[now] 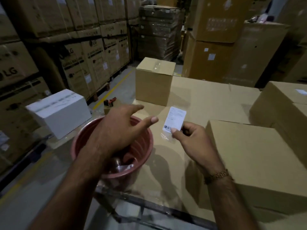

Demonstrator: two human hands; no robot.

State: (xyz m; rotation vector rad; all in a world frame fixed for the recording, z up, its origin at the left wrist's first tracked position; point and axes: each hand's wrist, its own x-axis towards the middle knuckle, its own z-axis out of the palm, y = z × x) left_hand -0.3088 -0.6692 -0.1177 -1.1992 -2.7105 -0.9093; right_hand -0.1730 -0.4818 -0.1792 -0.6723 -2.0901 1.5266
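Head-worn wide-angle view, forward and down, close above left hand [119, 130] and right hand [191, 140], cartons [93, 63] beyond.

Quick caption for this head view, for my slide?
Right hand pinches a barcode label over the cardboard worktop; open left hand hovers above a pink bucket.

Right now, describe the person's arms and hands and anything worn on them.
Both forearms are bare, with no sleeves in view. The left hand and right hand wear no gloves, and no rings show. A gold-coloured chain bracelet circles the right wrist; the left wrist is bare.
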